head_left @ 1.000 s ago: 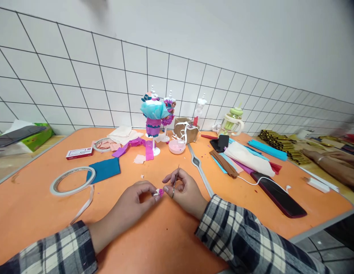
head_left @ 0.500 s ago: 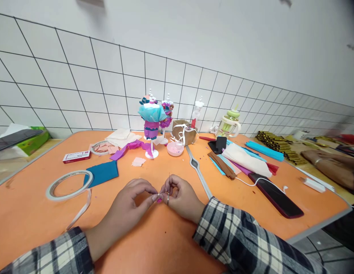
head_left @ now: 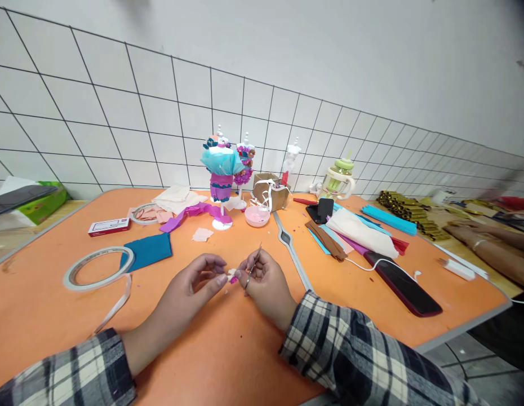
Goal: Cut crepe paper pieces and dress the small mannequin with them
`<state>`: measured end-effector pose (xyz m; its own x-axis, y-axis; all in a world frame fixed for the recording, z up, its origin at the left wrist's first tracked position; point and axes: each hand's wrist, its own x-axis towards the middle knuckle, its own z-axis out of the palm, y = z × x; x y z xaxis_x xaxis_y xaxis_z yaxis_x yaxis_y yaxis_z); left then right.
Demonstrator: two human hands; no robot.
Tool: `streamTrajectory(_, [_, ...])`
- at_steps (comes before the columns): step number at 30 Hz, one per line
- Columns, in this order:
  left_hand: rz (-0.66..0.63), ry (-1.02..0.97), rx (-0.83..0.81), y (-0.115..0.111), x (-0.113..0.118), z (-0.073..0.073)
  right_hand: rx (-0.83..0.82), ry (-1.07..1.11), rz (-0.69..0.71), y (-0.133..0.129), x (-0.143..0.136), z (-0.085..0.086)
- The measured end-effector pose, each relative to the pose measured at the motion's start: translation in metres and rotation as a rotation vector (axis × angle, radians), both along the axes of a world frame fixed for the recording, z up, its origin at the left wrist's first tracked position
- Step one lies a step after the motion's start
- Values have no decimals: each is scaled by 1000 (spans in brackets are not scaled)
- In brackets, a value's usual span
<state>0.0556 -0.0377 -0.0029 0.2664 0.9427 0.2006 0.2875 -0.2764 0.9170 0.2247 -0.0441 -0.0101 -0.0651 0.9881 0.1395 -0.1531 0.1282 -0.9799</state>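
Note:
Between my hands is a small piece of crumpled white and magenta paper (head_left: 232,275). My right hand (head_left: 264,285) is closed, pinching this piece between thumb and forefinger. The same hand also holds a thin, pointed metal tool (head_left: 256,260), which looks like tweezers, with its tip upward. My left hand (head_left: 198,282) is just left of the paper, with thumb and forefinger apart; whether the thumb tip touches the paper is unclear. Beyond them stands a small dress form (head_left: 222,186) in purple and turquoise paper, near a pink bowl (head_left: 257,216).
A roll of double-sided tape (head_left: 70,279) and a blue paper sheet (head_left: 150,251) lie at left. A phone (head_left: 408,287), paper strips (head_left: 325,239) and a lidded jug (head_left: 338,180) are at right. A grey strap (head_left: 298,259) crosses the orange table (head_left: 194,361). Another person's arm (head_left: 485,239) rests far right.
My left fingers have parted from the pinched piece, and more of its white and magenta paper shows. The metal tool now tilts to the right. The whole view has shifted slightly.

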Motion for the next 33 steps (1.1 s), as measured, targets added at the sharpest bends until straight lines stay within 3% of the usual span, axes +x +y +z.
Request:
streamTrajectory(4, [-34,-32,-102,0,7,-3,31,113,-61,-3,-2,3])
streamTrajectory(9, [28,-77,-54,-3,10,8,102,197,-133,-12,-12,3])
streamTrajectory(13, [-27,-162,-106,-5,9,11,96,197,-131,-15,-17,3])
streamTrajectory(16, [44,-177,-134,-6,9,7,115,174,-130,-14,-18,3])
streamTrajectory(19, [132,-189,-176,-6,9,2,93,151,-111,-14,-19,4])
streamTrajectory(26, [112,-210,-163,-4,3,2,-100,101,52,-13,-13,5])
streamTrajectory(30, [22,-89,-133,-3,0,6,0,-36,25,-3,2,5])
streamTrajectory(33, [-35,12,-117,-3,0,6,59,-174,93,3,11,6])
